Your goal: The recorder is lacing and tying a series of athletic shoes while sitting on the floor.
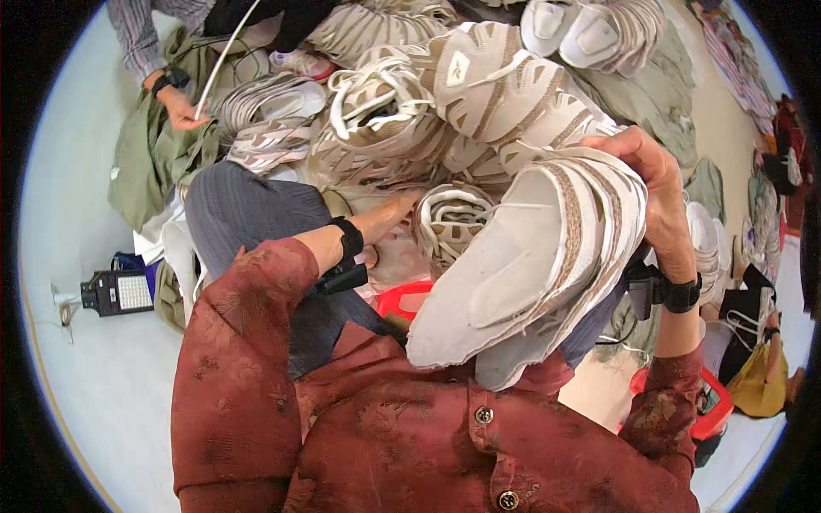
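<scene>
My right hand [652,175] grips a nested stack of beige and white shoe uppers [534,248] by its upper right edge, fingers curled over it. The stack tilts over my lap, its pale inner lining facing me. My left hand [395,215] reaches forward past my knee to a smaller bundle of uppers [453,224] with white laces. Its fingers are hidden behind that bundle, so their grip does not show. Just beyond lies a long curved row of nested uppers [513,90], and a laced upper [380,94] sits at its left end.
More stacked uppers lie at the far left [278,107] and far right [599,34], partly on green cloth [141,162]. Another person's hand [181,109] holds a white cord [224,60] at upper left. A black lamp panel [120,292] stands at left; a yellow bag [757,385] at right.
</scene>
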The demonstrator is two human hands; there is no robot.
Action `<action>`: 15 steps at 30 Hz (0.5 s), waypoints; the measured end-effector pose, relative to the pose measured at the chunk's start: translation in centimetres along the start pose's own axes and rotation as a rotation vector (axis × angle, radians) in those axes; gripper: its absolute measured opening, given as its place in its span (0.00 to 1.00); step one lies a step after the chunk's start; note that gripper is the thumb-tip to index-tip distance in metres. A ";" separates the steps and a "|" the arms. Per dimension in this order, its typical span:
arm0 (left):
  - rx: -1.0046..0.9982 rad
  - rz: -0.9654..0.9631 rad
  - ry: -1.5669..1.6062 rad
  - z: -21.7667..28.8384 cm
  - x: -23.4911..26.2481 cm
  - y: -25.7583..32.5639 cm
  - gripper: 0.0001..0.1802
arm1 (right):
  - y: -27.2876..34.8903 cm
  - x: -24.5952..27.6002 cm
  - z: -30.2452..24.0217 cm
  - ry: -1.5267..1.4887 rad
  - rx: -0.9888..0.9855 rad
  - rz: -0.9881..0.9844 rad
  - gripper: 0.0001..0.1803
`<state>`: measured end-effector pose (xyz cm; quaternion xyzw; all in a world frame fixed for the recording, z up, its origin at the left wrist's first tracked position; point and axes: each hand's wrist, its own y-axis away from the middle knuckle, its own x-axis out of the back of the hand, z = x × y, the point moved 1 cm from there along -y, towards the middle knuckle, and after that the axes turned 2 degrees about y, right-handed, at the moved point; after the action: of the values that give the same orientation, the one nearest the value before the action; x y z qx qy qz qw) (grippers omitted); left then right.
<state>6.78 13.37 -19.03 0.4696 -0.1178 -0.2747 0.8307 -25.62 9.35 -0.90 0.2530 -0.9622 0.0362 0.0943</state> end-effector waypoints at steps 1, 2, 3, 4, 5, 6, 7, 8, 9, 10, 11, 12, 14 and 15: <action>0.025 0.040 0.093 -2.0 0.1 -1.6 0.36 | 0.1 -0.4 -0.3 -0.029 0.001 0.012 0.21; 0.053 0.094 0.189 -4.0 0.9 -2.8 0.37 | -0.1 -0.6 -0.2 -0.037 0.005 0.009 0.21; 0.106 0.001 0.207 -4.8 1.6 -4.2 0.37 | 0.2 -0.5 -0.5 -0.018 0.001 0.020 0.21; 0.106 -0.011 0.201 -5.1 1.7 -4.5 0.37 | 0.5 -0.3 -0.4 -0.004 -0.001 0.028 0.21; 0.070 -0.016 0.202 -5.4 1.6 -4.7 0.37 | 0.8 -0.1 -0.3 0.002 -0.008 0.035 0.21; 0.033 -0.015 0.208 -5.3 1.4 -4.6 0.37 | 0.9 0.1 0.0 -0.005 -0.006 0.033 0.21; 0.030 -0.018 0.211 -5.2 0.8 -4.7 0.37 | 1.0 0.2 0.2 -0.011 -0.005 0.031 0.21; 0.004 0.006 0.220 -5.1 0.0 -4.9 0.35 | 1.0 0.3 0.2 -0.006 -0.007 0.030 0.21; -0.020 0.032 0.234 -5.0 -0.5 -4.7 0.34 | 1.1 0.3 0.0 0.002 -0.031 0.052 0.21; -0.022 0.030 0.242 -5.6 -0.4 -5.5 0.34 | 1.2 0.1 -0.1 0.010 -0.055 0.074 0.21; -0.009 0.014 0.254 -6.4 -0.1 -6.7 0.33 | 1.1 -0.2 -0.5 0.001 -0.051 0.074 0.20; 0.003 -0.006 0.263 -6.4 -0.1 -7.2 0.33 | 1.1 -0.3 -0.6 0.007 -0.056 0.071 0.20; -0.014 0.004 0.263 -7.0 -0.2 -7.8 0.34 | 1.1 -0.2 -0.6 0.016 -0.059 0.107 0.20; -0.018 -0.046 0.249 -6.9 -0.1 -7.9 0.35 | 1.1 0.0 -0.5 0.015 -0.057 0.111 0.20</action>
<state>7.11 15.13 -29.33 0.4953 -0.0003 -0.2344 0.8365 -26.03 10.37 -0.43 0.1962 -0.9746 0.0159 0.1066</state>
